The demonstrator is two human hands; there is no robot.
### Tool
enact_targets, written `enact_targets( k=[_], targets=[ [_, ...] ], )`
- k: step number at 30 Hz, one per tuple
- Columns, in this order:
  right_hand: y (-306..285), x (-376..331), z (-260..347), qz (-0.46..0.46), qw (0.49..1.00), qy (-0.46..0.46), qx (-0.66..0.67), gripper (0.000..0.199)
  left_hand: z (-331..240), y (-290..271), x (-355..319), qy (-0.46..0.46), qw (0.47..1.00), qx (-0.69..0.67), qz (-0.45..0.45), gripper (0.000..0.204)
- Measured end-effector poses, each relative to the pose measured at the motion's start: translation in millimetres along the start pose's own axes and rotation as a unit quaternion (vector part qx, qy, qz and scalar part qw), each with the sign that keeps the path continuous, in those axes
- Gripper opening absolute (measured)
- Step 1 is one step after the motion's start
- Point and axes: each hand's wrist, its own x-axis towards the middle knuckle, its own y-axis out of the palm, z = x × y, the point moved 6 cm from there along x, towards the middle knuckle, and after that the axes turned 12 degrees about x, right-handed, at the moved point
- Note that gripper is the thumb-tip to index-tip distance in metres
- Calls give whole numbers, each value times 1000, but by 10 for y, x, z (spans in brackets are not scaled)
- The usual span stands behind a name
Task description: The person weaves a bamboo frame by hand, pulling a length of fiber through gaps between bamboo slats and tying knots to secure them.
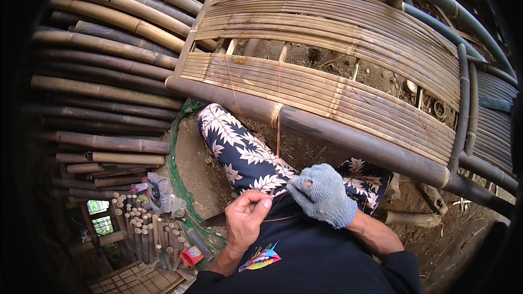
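Note:
My left hand (248,218), bare, is closed in a pinch above my lap, with thumb and forefinger on a thin brown cord (282,218). Close on its right, my right hand (321,193) wears a grey knitted glove with a hole in it. Its fingers are curled together toward the cord; what lies inside them is hidden. More brown strands (278,139) hang from a binding on the thick front rail (348,133) of a bamboo bench. Thin slats (305,84) form the seat, and loose strands of cord lie across them.
Bamboo poles (109,95) are stacked along the left. Short cut pieces (144,234) stand at the lower left, near a plastic bag (159,191) and a red container (192,256). Green netting (175,158) edges the dirt floor. A bamboo offcut (411,219) lies at right.

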Motion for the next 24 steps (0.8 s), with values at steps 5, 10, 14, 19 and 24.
enact_targets(
  k=[5,10,14,19,24],
  targets=[
    [-219,47,188,21,998,-51,-5,16,-148,203,123,157,987,-38,7,9],
    [-474,-16,324,25,997,-69,31,19,-624,426,407,365,908,199,49,16],
    [-586,54,171,-4,992,-37,124,18,-885,435,402,429,860,274,36,17],
    [-737,187,136,-143,967,-33,207,27,-942,357,502,373,907,195,20,10],
    [-497,184,-54,-151,973,-109,135,24,-854,332,596,341,919,196,-13,8]
  ],
)
